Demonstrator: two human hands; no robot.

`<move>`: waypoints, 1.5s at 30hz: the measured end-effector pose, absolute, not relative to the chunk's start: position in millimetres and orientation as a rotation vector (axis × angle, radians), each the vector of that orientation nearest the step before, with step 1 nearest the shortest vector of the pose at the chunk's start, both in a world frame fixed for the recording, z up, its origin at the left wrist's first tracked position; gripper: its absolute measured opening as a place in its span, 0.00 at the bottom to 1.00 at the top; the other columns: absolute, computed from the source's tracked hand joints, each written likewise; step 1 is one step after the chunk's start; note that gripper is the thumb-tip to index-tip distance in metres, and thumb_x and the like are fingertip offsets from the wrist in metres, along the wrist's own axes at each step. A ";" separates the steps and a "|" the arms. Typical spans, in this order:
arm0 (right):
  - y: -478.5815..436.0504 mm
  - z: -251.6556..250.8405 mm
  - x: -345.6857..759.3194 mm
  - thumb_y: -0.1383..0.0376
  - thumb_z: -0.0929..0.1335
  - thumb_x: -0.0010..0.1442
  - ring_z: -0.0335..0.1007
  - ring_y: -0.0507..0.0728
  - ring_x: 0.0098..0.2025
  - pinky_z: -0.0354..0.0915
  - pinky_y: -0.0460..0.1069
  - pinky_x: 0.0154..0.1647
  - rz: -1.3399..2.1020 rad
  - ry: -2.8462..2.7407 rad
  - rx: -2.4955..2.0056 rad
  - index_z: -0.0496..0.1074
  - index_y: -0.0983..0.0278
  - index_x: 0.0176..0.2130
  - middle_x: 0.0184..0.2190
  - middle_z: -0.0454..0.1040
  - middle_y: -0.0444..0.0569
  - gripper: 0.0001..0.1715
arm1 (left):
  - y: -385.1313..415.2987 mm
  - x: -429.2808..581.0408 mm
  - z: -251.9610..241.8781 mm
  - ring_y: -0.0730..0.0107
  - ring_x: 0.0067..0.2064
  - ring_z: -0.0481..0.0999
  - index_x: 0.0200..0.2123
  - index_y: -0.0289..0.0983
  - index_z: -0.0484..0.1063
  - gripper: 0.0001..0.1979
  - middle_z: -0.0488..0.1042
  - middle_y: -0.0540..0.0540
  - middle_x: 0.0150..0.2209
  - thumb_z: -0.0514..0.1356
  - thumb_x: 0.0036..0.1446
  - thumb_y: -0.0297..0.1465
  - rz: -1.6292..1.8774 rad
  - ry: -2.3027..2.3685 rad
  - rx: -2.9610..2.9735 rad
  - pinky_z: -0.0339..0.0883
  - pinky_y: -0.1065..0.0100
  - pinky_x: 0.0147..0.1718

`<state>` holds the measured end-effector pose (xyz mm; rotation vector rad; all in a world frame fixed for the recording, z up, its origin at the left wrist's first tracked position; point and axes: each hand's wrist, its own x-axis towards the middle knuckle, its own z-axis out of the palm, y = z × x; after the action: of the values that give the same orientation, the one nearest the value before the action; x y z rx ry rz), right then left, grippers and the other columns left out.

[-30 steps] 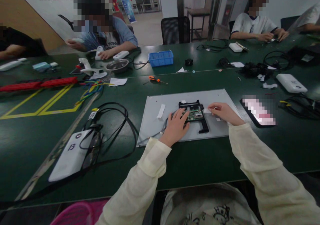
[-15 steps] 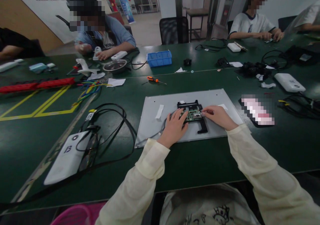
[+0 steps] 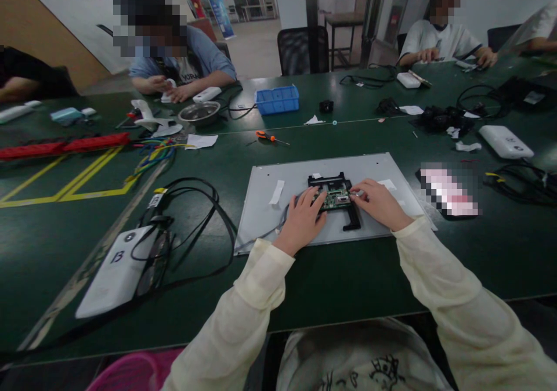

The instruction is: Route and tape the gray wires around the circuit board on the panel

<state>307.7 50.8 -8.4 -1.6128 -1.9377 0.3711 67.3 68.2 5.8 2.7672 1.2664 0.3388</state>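
A green circuit board (image 3: 336, 200) sits in a black plastic frame (image 3: 353, 220) on a flat pale grey panel (image 3: 256, 205). My left hand (image 3: 302, 220) rests with its fingers spread over the board's left side. At the board's right edge, the thumb and fingertips of my right hand (image 3: 380, 202) are pinched together. Whatever is between them is too small to make out. A grey cable (image 3: 265, 235) runs from under my left hand across the panel's left part. White strips of tape or paper (image 3: 277, 192) lie on the panel.
Left of the panel lie a white power bank (image 3: 114, 269) and looped black cables (image 3: 213, 196). A phone (image 3: 448, 194) lies to the right. Beyond are an orange-handled screwdriver (image 3: 266, 136), a blue basket (image 3: 277, 100) and a metal bowl (image 3: 199, 112). Co-workers sit across the green table (image 3: 348, 298).
My right hand's fingers have shifted slightly at the board's right edge. My left hand keeps its place. Across the table, the co-workers' hands have moved a little.
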 end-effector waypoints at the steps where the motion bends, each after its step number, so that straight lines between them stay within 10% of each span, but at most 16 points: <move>1: 50.7 -7.9 307.4 0.61 0.65 0.62 0.69 0.54 0.30 0.65 0.51 0.38 0.361 -1.929 -1.606 0.73 0.62 0.42 0.38 0.71 0.49 0.11 | 67.6 67.8 6.2 0.58 0.68 0.52 0.63 0.42 0.56 0.24 0.55 0.41 0.66 0.49 0.65 0.35 0.336 1.273 2.764 0.49 0.50 0.63; 8: 49.0 -2.5 305.7 0.64 0.63 0.64 0.69 0.55 0.34 0.64 0.50 0.37 0.308 -1.900 -1.554 0.73 0.61 0.41 0.37 0.73 0.49 0.11 | 77.7 60.0 25.7 0.55 0.65 0.56 0.63 0.42 0.57 0.23 0.56 0.41 0.66 0.49 0.66 0.35 0.473 1.276 2.847 0.44 0.48 0.64; 18: 41.2 4.1 300.3 0.63 0.60 0.66 0.71 0.59 0.38 0.64 0.51 0.37 0.198 -2.047 -1.579 0.73 0.61 0.43 0.38 0.75 0.51 0.14 | 136.6 0.8 8.0 0.67 0.40 0.73 0.52 0.36 0.68 0.17 0.70 0.44 0.45 0.53 0.59 0.27 0.850 1.684 2.323 0.68 0.64 0.47; 26: 40.7 1.4 296.5 0.63 0.60 0.66 0.73 0.59 0.39 0.66 0.53 0.41 0.206 -2.104 -1.549 0.73 0.62 0.44 0.40 0.76 0.52 0.14 | 136.1 3.5 -1.1 0.63 0.48 0.74 0.60 0.36 0.61 0.27 0.67 0.39 0.55 0.53 0.56 0.24 0.687 1.517 2.403 0.67 0.62 0.52; 45: 35.1 6.4 290.1 0.66 0.61 0.66 0.74 0.59 0.39 0.67 0.52 0.38 0.066 -2.094 -1.454 0.74 0.65 0.43 0.38 0.78 0.53 0.13 | 137.2 5.9 -1.8 0.67 0.37 0.71 0.54 0.35 0.68 0.22 0.67 0.42 0.45 0.54 0.55 0.23 0.775 1.518 2.357 0.68 0.65 0.43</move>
<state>290.1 35.1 6.4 -1.4539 -2.0943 0.0659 5.9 137.2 -1.8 2.3572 1.5178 0.7754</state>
